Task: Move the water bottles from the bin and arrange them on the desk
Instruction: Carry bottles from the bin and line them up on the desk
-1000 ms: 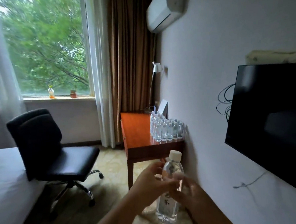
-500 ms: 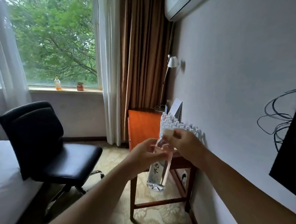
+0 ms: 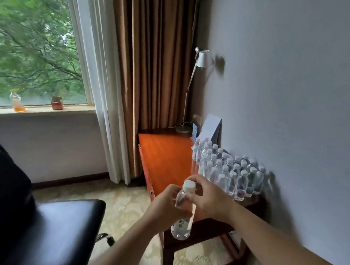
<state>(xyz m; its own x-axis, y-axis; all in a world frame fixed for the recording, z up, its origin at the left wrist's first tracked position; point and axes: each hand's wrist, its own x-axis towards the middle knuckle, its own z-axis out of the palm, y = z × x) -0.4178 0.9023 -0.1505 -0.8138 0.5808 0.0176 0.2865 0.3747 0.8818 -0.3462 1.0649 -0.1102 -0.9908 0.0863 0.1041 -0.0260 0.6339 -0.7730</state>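
Head view shows 1 water bottle [image 3: 181, 219] held upright between both hands, in the air just before the near edge of the desk [image 3: 164, 158]. Left hand [image 3: 166, 207] grasps its body from the left side. Right hand [image 3: 209, 197] pinches near the white cap. On the desk, beside the wall, many bottles [image 3: 226, 171] stand in rows.

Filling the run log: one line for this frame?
phase: carrying to desk | water bottle: in both hands, upright, not yet placed | left hand: body | right hand: neck | desk: bottle cluster by wall
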